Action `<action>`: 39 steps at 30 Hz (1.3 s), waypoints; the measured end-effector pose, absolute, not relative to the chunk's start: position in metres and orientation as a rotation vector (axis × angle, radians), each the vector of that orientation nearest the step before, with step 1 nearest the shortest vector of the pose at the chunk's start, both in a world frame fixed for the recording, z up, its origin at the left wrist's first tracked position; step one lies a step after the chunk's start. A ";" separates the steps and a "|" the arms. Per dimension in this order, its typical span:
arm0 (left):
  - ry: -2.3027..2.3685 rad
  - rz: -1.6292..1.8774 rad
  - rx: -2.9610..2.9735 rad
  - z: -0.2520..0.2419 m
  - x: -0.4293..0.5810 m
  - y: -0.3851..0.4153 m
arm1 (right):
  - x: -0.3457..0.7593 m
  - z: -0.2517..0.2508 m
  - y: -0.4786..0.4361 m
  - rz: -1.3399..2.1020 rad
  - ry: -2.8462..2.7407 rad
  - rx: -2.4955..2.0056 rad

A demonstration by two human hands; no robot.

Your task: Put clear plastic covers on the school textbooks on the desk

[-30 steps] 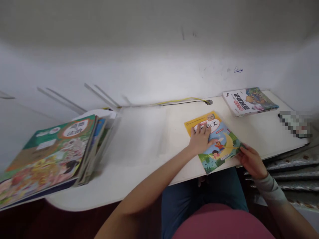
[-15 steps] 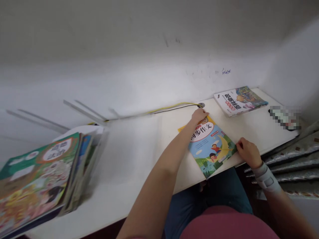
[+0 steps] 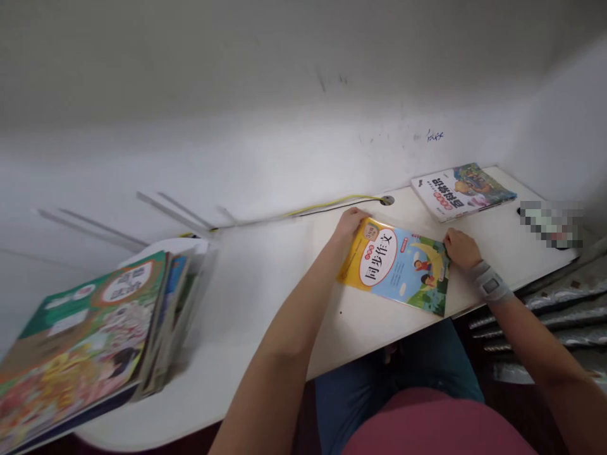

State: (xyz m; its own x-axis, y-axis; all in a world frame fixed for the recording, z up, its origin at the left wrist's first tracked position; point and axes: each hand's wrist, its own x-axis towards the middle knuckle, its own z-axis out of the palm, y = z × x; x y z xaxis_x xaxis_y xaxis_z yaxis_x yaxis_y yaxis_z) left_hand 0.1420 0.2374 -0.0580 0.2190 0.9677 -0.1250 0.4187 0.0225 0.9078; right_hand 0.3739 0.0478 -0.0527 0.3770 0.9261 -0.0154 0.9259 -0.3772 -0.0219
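Note:
A thin book (image 3: 403, 268) with a yellow and blue cover lies between my hands, turned sideways over the white desk. My left hand (image 3: 351, 224) pinches its upper left corner, by the yellow edge. At the opposite end, my right hand (image 3: 461, 248) has its fingers curled on the book's upper right corner. The cover shows large Chinese characters in a white oval and two cartoon children on a moon. A grey band circles my right wrist.
A stack of books (image 3: 95, 322) stands on the left. More books (image 3: 462, 191) lie at the back right, near a dark-edged, pixelated object (image 3: 550, 225). A yellow cable (image 3: 332, 203) runs along the wall to a hole in the white desk (image 3: 246, 303).
The book has turned counter-clockwise, so its yellow end now points left. My left hand has moved left and slightly down with its corner; my right hand has shifted up.

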 end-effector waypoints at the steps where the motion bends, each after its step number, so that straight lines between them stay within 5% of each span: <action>1: 1.345 0.743 1.549 -0.058 0.138 0.236 | 0.375 -0.052 0.054 0.044 -1.757 -2.590; 23: 1.775 0.437 2.029 -0.067 0.146 0.224 | 0.375 -0.066 0.070 -0.071 -1.709 -2.580; 39: 1.729 0.573 2.029 -0.067 0.120 0.190 | 0.379 -0.071 0.071 -0.061 -1.709 -2.497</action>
